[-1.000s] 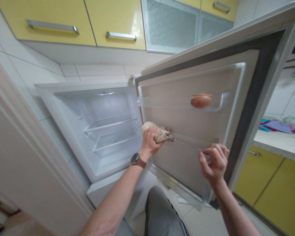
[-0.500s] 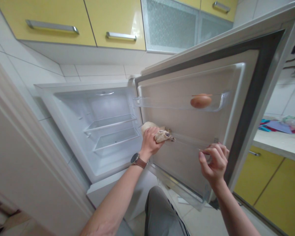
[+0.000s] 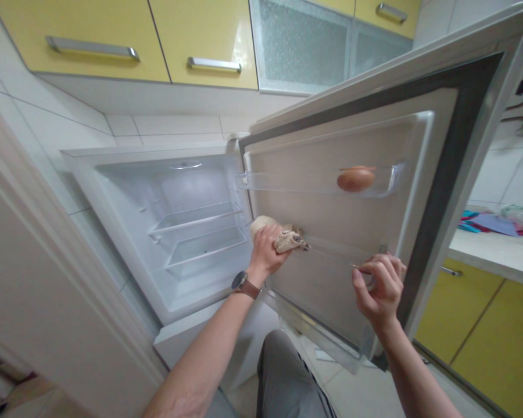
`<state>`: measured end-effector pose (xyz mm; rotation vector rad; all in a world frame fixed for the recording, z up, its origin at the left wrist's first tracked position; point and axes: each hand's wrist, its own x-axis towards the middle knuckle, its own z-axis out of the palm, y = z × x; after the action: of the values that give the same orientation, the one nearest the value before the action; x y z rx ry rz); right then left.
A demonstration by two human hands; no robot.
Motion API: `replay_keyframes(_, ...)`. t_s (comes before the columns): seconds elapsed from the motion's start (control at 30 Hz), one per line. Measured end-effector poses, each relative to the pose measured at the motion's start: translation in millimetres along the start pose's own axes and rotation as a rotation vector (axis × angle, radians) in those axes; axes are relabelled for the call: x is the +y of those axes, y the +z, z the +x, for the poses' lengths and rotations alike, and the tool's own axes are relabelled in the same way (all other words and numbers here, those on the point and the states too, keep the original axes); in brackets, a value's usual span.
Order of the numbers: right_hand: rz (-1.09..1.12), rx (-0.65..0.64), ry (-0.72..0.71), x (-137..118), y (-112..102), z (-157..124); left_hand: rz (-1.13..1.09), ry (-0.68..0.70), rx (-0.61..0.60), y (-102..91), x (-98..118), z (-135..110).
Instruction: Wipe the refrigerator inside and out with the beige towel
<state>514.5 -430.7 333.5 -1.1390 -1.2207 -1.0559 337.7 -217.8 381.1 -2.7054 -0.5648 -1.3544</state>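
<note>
My left hand (image 3: 265, 251), with a watch on its wrist, is closed on a beige cloth (image 3: 283, 235) and presses it against the left end of the clear middle door shelf (image 3: 335, 251) of the open fridge door (image 3: 431, 191). My right hand (image 3: 380, 285) pinches the right end of that same shelf between thumb and fingers. A brown egg (image 3: 355, 179) lies in the clear upper door shelf (image 3: 287, 181), well above both hands.
The fridge compartment (image 3: 187, 226) stands open on the left with bare glass shelves. Yellow wall cabinets (image 3: 113, 35) hang above. A white countertop (image 3: 492, 252) with colourful items lies at the right, over yellow base cabinets (image 3: 488, 337). My grey-trousered knee (image 3: 287, 377) is below.
</note>
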Motion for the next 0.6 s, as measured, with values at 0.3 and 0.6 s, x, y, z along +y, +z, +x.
replay_keyframes(0.3, -0.001, 0.0, 0.004, 0.2, 0.6, 0.3, -0.003, -0.005, -0.013, -4.3, 3.5, 0.8)
replay_keyframes(0.6, -0.003, -0.003, -0.008, -1.1, -0.3, 1.6, -0.567, -0.237, 0.225, 16.2, -16.9, -1.0)
